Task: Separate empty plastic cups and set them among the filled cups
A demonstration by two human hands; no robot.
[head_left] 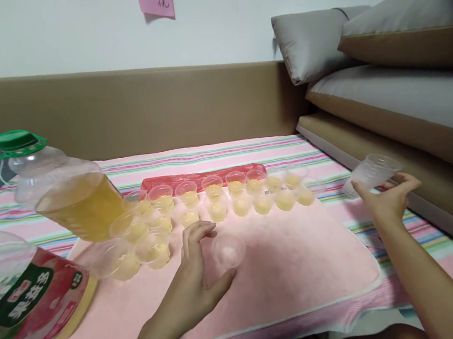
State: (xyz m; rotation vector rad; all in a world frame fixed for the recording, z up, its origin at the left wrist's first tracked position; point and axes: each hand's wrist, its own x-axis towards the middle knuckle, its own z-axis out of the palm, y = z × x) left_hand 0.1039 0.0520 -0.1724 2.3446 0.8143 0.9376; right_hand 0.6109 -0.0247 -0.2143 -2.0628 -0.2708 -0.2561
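Note:
My left hand (197, 275) curves around the left side of a clear plastic cup (230, 251) without liquid in it, standing on the pink mat. Its thumb and fingers are apart, close to the rim; whether they touch it is hard to see. Out to the right, my right hand (391, 200) grips a stack of clear plastic cups (372, 170), tilted above the striped sheet. Beyond my left hand stand several clear cups (218, 211) in rows, each with some pale yellow liquid.
Two large bottles of yellow drink stand left: a green-capped one (80, 206) and a red-labelled one (41, 297). A red plastic package (203, 178) lies behind the cups. Grey-and-brown cushions (404, 86) are stacked at right. The pink mat (302, 269) covers part of the striped sheet (121, 172).

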